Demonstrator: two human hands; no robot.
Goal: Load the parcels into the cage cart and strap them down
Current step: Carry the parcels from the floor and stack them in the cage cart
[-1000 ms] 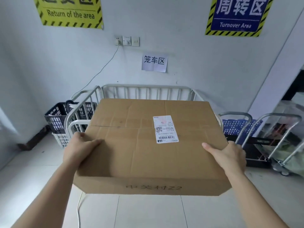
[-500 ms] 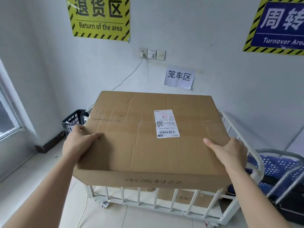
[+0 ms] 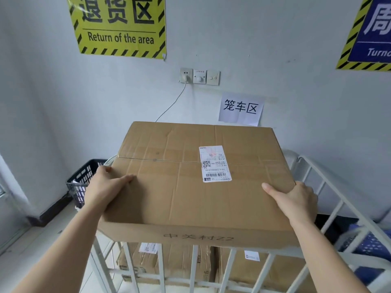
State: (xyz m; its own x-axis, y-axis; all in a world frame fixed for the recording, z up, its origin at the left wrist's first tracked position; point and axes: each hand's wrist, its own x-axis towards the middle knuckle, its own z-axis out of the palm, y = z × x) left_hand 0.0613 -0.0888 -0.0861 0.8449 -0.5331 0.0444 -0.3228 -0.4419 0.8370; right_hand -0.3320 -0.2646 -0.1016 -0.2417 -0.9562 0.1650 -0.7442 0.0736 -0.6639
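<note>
**Fig.** Left hand (image 3: 105, 187) and right hand (image 3: 296, 200) gripped opposite edges of the cardboard parcel (image 3: 190, 193), thumbs on top, keeping it level. It hung above the cage cart (image 3: 194, 271), probably to clear its rail.

Stacked parcels (image 3: 179, 263) and cart rails (image 3: 194, 269) beneath; open floor (image 3: 42, 246) leftward.

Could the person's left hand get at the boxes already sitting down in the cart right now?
Probably not: the left hand grips the big box, which hangs over the lower boxes behind the cart bars.
</note>
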